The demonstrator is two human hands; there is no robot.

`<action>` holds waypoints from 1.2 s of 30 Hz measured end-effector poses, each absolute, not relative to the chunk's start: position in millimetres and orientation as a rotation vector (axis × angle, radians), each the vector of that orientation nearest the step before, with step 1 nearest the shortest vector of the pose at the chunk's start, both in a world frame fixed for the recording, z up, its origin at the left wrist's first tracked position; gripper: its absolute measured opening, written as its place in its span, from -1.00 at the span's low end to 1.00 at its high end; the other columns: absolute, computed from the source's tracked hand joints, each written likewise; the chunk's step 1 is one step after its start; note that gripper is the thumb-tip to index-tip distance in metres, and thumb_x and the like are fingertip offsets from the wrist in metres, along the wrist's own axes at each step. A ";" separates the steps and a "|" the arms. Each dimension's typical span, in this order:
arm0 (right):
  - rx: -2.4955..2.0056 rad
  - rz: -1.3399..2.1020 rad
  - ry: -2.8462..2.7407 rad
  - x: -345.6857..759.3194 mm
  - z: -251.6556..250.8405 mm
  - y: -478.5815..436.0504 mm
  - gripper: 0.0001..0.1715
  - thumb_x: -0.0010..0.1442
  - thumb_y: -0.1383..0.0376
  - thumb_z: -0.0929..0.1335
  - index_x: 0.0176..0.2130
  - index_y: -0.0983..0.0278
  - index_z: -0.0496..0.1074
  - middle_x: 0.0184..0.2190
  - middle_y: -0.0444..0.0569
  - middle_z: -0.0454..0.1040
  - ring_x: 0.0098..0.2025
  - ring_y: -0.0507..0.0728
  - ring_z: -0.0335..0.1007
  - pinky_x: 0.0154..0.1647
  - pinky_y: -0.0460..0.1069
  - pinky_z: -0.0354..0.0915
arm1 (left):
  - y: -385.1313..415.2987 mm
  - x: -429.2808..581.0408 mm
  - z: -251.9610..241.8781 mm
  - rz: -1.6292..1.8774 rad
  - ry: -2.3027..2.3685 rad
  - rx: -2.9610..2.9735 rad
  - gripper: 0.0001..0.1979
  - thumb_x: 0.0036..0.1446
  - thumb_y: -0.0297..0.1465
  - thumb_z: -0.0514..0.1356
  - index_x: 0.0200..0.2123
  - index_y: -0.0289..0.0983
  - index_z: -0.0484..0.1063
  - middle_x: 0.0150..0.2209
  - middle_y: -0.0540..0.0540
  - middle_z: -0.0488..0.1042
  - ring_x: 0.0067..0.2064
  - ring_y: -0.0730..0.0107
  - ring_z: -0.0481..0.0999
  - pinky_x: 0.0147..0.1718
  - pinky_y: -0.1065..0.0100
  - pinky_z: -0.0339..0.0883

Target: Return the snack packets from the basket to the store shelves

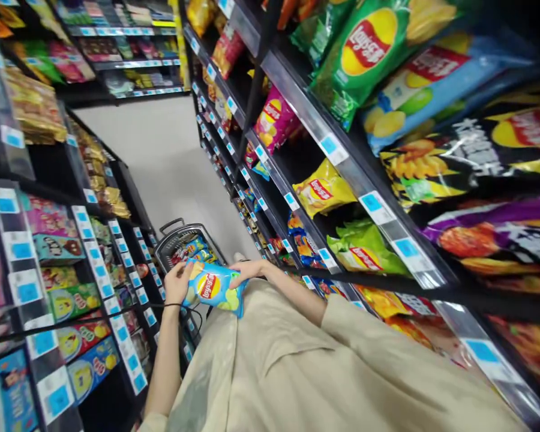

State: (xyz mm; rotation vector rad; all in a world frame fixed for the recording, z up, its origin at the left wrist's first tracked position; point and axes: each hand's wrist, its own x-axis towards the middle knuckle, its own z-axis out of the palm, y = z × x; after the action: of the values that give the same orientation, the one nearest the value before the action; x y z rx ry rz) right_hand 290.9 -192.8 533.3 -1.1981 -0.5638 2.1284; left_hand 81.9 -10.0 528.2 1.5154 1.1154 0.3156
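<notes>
A blue bag of Lay's potato chips is held in front of my body, its printed front facing up. My left hand grips the bag's left end, fingers closed on its edge. At the other end, my right hand holds the upper right corner between thumb and fingers. Just beyond the bag, a dark shopping basket stands low near the floor, with several colourful snack packs inside. Its near side is hidden behind the bag and my hands.
On the right, a black shelf carries many chip bags, among them a green bag and a yellow bag. Boxed snacks fill the left shelf. A pale floor runs between them toward a far shelf.
</notes>
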 end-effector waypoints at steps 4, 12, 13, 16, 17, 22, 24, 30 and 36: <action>-1.177 2.059 -0.476 284.9 535.9 -211.5 -0.04 -0.29 0.09 0.74 0.07 0.30 0.53 -0.11 -0.04 0.63 -0.14 0.11 0.60 -0.04 -0.03 0.52 | -9.0 93.6 518.0 0.255 1.057 1.557 -0.39 -0.08 0.14 0.35 -0.31 -0.34 0.56 -0.42 -0.07 0.53 -0.40 0.36 0.43 -0.38 0.38 0.32; -1.234 1.792 -0.258 277.7 527.1 -247.7 0.05 -0.23 0.02 0.71 0.17 0.30 0.47 0.00 0.05 0.60 -0.08 0.14 0.61 0.01 0.00 0.51 | -2.2 108.0 521.9 0.125 0.866 1.464 -0.33 -0.10 0.17 0.36 -0.23 -0.35 0.59 -0.21 -0.21 0.63 -0.23 0.24 0.54 -0.22 0.31 0.45; -1.256 1.755 -0.232 276.8 525.9 -251.2 0.08 -0.24 0.01 0.71 0.18 0.29 0.46 0.01 0.05 0.60 -0.06 0.16 0.61 0.04 0.02 0.51 | -4.7 107.1 521.4 0.106 0.852 1.422 -0.33 -0.13 0.16 0.39 -0.24 -0.35 0.59 -0.22 -0.21 0.63 -0.24 0.24 0.54 -0.23 0.31 0.46; -1.380 1.763 -0.332 274.5 520.3 -255.0 0.09 -0.32 0.04 0.73 0.14 0.31 0.49 -0.03 0.02 0.62 -0.02 0.20 0.59 0.10 0.07 0.50 | -21.4 103.5 514.0 0.082 0.886 1.316 -0.37 -0.21 0.14 0.43 -0.33 -0.33 0.58 -0.32 -0.18 0.60 -0.33 0.26 0.51 -0.38 0.33 0.43; -1.426 1.800 -0.416 273.8 517.2 -253.7 0.06 -0.35 0.07 0.73 0.10 0.33 0.52 -0.05 0.00 0.63 -0.01 0.22 0.58 0.13 0.09 0.49 | -28.9 103.0 509.8 0.073 0.910 1.291 -0.38 -0.21 0.14 0.43 -0.35 -0.32 0.58 -0.34 -0.16 0.59 -0.36 0.28 0.50 -0.45 0.35 0.40; -1.427 1.888 -0.440 279.8 489.0 -235.9 -0.06 -0.37 0.08 0.73 0.00 0.30 0.60 -0.08 -0.02 0.65 0.00 0.29 0.59 0.21 0.19 0.47 | -56.3 110.5 476.1 0.180 1.041 1.146 -0.48 -0.14 0.08 0.44 -0.44 -0.30 0.58 -0.37 -0.14 0.57 -0.31 0.27 0.53 -0.38 0.36 0.45; -1.416 1.884 -0.312 297.2 471.8 -229.8 -0.13 -0.33 0.12 0.73 -0.01 0.27 0.60 -0.09 0.00 0.65 -0.03 0.31 0.61 0.20 0.22 0.50 | -59.5 116.9 455.5 0.239 1.143 0.962 -0.43 -0.13 0.13 0.42 -0.41 -0.30 0.59 -0.37 -0.15 0.58 -0.30 0.26 0.53 -0.38 0.35 0.47; -1.790 1.325 0.104 409.6 412.3 -228.1 -0.20 -0.22 0.07 0.69 -0.01 0.26 0.55 -0.04 0.09 0.63 0.05 0.34 0.59 0.30 0.29 0.40 | -65.6 141.4 379.8 0.136 1.193 0.423 -0.33 -0.11 0.20 0.42 -0.28 -0.33 0.64 -0.22 -0.32 0.65 -0.18 -0.01 0.62 -0.27 0.09 0.61; -1.897 0.438 0.277 518.8 373.6 -232.3 -0.15 -0.01 0.04 0.58 0.20 0.20 0.42 0.17 0.06 0.53 0.21 0.20 0.49 0.42 0.22 0.28 | -82.3 176.9 314.4 -0.137 1.102 0.360 -0.30 -0.18 0.22 0.43 -0.29 -0.31 0.70 -0.16 -0.39 0.67 -0.05 -0.21 0.64 -0.07 -0.02 0.61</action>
State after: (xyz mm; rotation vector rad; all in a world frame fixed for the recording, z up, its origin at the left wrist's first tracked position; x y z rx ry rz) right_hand 518.8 -232.3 373.6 -1.8969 0.2772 0.4382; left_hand 176.9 -82.3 314.4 0.3601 1.1016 -0.1366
